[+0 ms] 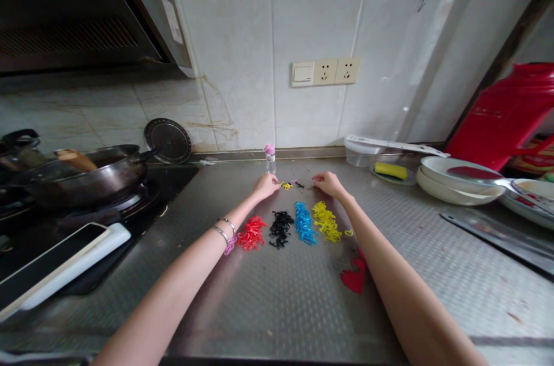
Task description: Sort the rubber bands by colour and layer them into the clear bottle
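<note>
My left hand [266, 186] rests at the back of the counter with its fingers drawn together, beside a few small yellow pieces [286, 186]. Whatever it may pinch is too small to make out. Opposite it, my right hand [329, 185] has its fingertips curled close together near some small black pieces [299, 185]. Nearer to me lie sorted piles of small loop-like pieces: red [251, 233], black [281, 228], blue [305, 223] and yellow [328, 221]. A pink pile [231, 245] is partly hidden by my left wrist. A clear bottle with a pink cap [270, 149] stands behind my left hand.
A red heart-shaped piece [354, 276] lies by my right forearm. On the left are a pan [108, 172] on the stove and a phone [56, 262] on a white object. To the right are a yellow sponge [390, 171], stacked bowls [459, 193] and a knife [497, 242].
</note>
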Tool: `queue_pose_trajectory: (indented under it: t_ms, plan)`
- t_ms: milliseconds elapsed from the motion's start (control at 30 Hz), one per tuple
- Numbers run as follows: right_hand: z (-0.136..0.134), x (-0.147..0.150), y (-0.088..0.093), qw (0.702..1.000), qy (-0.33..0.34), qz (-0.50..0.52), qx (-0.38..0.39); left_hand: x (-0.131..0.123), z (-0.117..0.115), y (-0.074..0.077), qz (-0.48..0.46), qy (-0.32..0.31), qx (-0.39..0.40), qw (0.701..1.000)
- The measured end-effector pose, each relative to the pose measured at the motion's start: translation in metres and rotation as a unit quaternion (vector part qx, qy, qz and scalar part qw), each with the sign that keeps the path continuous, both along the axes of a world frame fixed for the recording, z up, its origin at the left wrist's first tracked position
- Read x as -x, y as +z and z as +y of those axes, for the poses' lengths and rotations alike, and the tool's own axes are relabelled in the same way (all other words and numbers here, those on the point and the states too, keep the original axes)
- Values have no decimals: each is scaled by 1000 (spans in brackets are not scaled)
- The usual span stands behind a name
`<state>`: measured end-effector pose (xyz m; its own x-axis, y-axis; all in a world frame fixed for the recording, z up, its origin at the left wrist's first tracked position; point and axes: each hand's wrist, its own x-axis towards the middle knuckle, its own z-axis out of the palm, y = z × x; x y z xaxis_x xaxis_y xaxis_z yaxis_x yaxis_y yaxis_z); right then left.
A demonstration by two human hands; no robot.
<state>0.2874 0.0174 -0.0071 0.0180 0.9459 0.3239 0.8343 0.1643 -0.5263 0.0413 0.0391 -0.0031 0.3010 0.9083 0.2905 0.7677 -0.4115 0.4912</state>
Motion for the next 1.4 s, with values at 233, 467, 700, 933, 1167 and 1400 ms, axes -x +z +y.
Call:
queue_pose_trajectory:
  t_ms: [233,467,700,933,1167,1400]
  plan:
    - [1,-5,-3,1000,-1,16,8,-13,-5,1,37,32,-1,999]
    - [2,-6,-3,1000,8,5,16,-15,-6,2,21,51,7,998]
    - [2,-6,-2,1000,15,-2,18,-8,-6,2,12,39,9,999]
    - [0,-4,1,1000,12,-13,17,-4,-6,7,-13,31,13,999]
    - [-3,20,32,995,77,55,22,4,-11,14,-133,-45,21,990]
    - [-19,63,60,941,259,135,173,8,-39,29,-184,-84,105,974]
